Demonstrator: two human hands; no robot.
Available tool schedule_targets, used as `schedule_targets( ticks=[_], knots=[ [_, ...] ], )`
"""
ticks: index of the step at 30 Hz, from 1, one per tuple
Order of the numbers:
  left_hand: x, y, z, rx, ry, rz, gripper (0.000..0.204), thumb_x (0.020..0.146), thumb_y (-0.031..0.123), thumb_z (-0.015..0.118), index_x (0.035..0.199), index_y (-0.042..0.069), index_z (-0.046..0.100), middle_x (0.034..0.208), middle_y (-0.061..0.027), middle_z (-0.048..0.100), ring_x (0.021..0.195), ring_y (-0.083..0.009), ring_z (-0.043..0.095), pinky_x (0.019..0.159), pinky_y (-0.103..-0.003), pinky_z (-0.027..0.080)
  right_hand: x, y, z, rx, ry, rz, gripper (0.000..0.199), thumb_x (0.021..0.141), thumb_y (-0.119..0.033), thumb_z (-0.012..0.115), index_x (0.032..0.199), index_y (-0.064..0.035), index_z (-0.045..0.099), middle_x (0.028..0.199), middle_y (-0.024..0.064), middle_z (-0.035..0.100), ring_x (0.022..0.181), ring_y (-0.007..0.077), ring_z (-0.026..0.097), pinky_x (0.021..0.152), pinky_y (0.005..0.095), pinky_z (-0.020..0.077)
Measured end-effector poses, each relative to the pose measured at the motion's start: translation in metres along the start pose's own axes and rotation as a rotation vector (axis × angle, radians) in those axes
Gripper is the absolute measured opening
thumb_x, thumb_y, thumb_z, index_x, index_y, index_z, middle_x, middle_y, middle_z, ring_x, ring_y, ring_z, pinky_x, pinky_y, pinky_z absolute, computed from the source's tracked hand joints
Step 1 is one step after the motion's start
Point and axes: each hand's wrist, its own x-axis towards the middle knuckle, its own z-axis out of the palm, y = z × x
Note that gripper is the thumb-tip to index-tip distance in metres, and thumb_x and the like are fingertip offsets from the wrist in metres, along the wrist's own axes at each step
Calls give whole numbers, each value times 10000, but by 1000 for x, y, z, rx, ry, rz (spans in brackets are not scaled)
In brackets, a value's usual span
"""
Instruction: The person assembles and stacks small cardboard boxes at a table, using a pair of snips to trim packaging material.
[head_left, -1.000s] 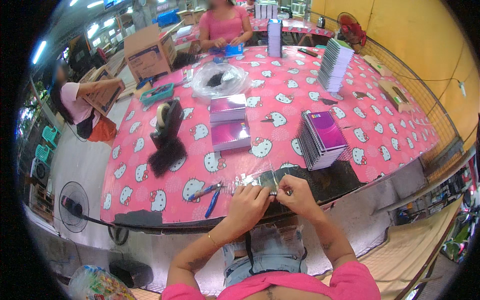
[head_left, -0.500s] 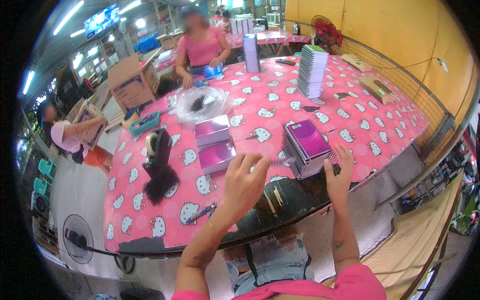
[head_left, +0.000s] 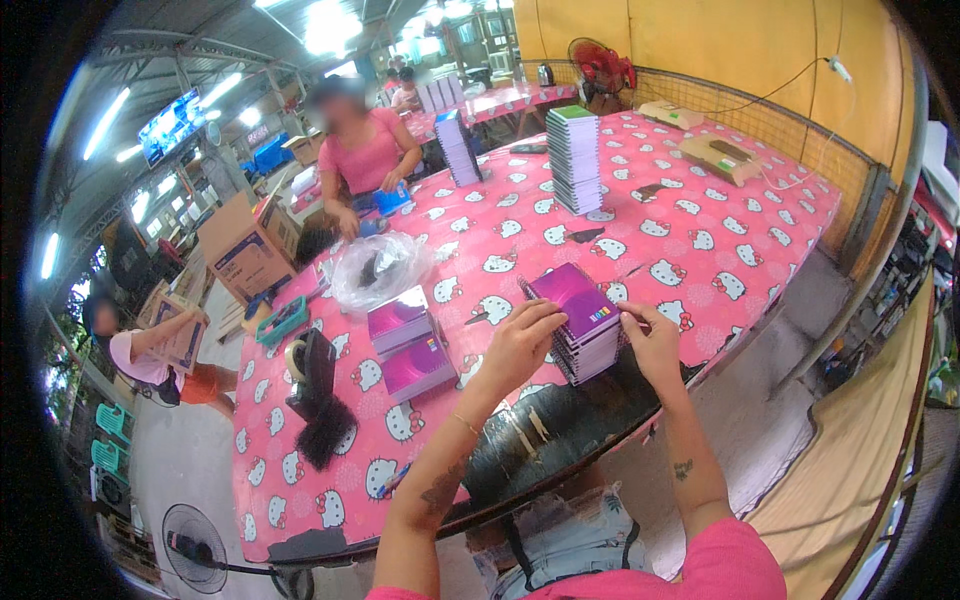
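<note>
A stack of small purple spiral notebooks point(head_left: 592, 350) stands near the front edge of the table. Its top notebook point(head_left: 578, 296) has a glossy cover with a small colourful mark at the near right corner. My left hand point(head_left: 525, 342) closes on the left side of that notebook, thumb and fingers at its edge. At its right near corner, my right hand point(head_left: 652, 342) pinches the edge between thumb and fingers. To the left of my left hand lie two shorter piles of purple notebooks, a far pile point(head_left: 400, 318) and a near pile point(head_left: 415, 368).
A black tape dispenser point(head_left: 314, 370) and a dark bristly bundle point(head_left: 326, 432) lie left. Beyond are a plastic bag point(head_left: 380, 272), teal tray point(head_left: 283, 320), tall green-topped notebook stack point(head_left: 575, 165) and blue-topped stack point(head_left: 457, 150). A co-worker point(head_left: 365, 155) stands across the pink table point(head_left: 640, 250).
My left hand has moved right onto the stack; the blurred thing in it no longer shows apart. My right hand has closed on the top notebook, whose mark now sits near right, not far left.
</note>
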Motion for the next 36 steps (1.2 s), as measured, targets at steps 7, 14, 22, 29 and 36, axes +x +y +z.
schedule_targets(
  ticks=[7,14,22,29,36],
  knots=[
    [34,-4,-10,62,53,-59,318,842,98,699,1159,65,703,1188,-133,687,1110,-326,638,1000,-453,467,-6,-22,3,-246,253,-366,245,947,-109,643,1166,-16,697,1070,144,707,965,257,668,871,386,525],
    [87,-53,17,252,-433,-655,547,1038,478,413,1153,11,676,1173,-223,675,1094,-402,641,984,-454,469,14,-34,61,-367,215,-796,289,927,-188,614,1180,-56,659,1053,152,659,967,318,617,866,431,453],
    [76,-48,27,267,-427,-618,544,1053,452,338,1256,38,628,1257,-239,629,1256,-423,547,1120,-650,270,23,-26,67,-413,25,-604,254,949,-237,579,1076,-43,684,902,114,697,869,319,652,813,448,475],
    [36,-2,57,-622,471,-1056,678,1045,408,451,1494,-86,334,1541,-288,370,1458,-381,338,1188,-396,266,78,-54,11,-12,-453,-142,488,998,-419,579,1300,-37,596,1261,120,652,1152,235,608,951,398,458],
    [34,-10,97,-819,639,-1244,751,918,279,577,1455,-156,284,1516,-331,340,1410,-404,356,1174,-424,268,92,15,32,316,-741,469,817,953,-482,609,1603,-125,265,1481,108,506,1266,189,526,1066,371,402]
  ],
)
